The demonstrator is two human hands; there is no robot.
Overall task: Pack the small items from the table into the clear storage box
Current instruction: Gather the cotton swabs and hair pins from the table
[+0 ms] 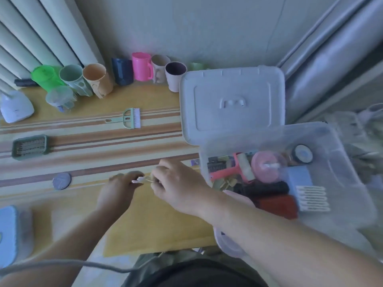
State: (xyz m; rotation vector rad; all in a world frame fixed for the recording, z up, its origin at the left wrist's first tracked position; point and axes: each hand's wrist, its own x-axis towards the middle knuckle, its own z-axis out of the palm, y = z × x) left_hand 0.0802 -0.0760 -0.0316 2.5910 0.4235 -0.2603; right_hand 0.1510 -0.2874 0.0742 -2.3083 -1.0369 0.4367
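Observation:
My left hand [120, 189] and my right hand [176, 183] meet over the near middle of the table, and both pinch a small white item [142, 180] between their fingertips. Its shape is blurred. The clear storage box [335, 177] stands open at the right and holds a pink lint roller [238, 170], a pink round container, a tape roll, white clips and dark items. Its lid [232, 104] lies just behind it. On the table lie a green brush [128, 118], a green rectangular brush [30, 147] and a grey round disc [61, 180].
A row of coloured cups [143, 67] lines the back of the striped table [103, 141] against the wall. A white device [15, 107] sits at far left, a blue-topped box [8, 233] at near left. A grey cable crosses the bottom edge.

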